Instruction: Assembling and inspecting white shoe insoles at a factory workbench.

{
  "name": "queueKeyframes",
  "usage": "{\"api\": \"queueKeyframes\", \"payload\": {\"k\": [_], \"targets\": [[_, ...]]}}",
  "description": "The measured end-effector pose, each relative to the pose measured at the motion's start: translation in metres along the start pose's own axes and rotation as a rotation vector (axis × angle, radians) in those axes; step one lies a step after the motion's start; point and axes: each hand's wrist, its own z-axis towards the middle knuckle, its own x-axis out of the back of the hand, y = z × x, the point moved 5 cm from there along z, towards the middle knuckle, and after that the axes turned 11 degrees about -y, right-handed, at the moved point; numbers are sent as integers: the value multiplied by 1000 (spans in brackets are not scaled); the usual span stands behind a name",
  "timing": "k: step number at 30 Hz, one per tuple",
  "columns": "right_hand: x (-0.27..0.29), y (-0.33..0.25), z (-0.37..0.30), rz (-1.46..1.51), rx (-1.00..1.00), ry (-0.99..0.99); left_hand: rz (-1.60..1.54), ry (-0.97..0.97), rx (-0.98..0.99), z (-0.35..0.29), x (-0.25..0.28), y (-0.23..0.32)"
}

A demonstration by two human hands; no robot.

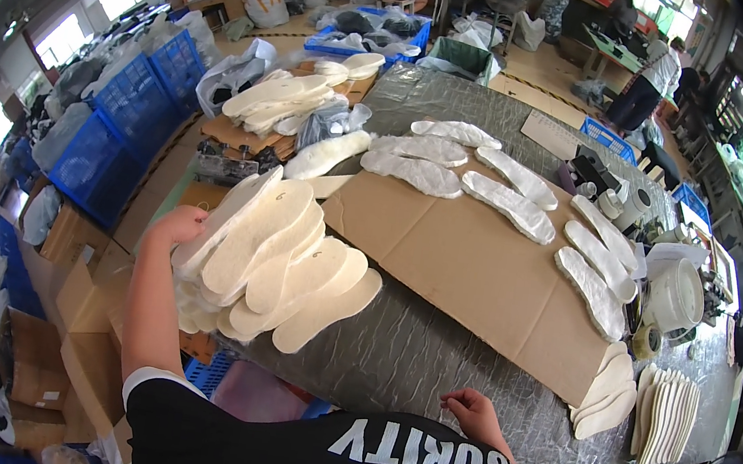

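My left hand (pixel 179 225) is at the left edge of a fanned pile of cream, fleecy shoe insoles (pixel 276 243), its fingers closed on the edge of an insole. Part of those fingers is hidden. My right hand (pixel 473 414) hovers by the near edge of the dark-covered table (pixel 394 348), holding nothing, with its fingers loosely apart. Beyond it lies a flat cardboard sheet (pixel 469 273). Several white insoles (pixel 511 208) are spread on and around this sheet, in groups, fleecy side up.
At the right stand a row of stacked insoles (pixel 668 417), a small fanned pile (pixel 608 395) and a white bucket (pixel 675 295). More insoles (pixel 286 99) are heaped far left. Blue crates (pixel 112 137) line the left side. A person (pixel 659 77) stands at the far right.
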Motion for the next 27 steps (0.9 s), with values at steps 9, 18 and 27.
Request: {"api": "queueKeyframes", "payload": {"k": [9,18,27], "targets": [[-11,-6,-7,-184,-43,-41,4,664,-176,-72,28,90],[1,5,-7,-513,67,22,-139,654,-463,-115,-42,165],[12,37,-10,-723,0,-106,-100,570,-492,-148,-193,153]]}}
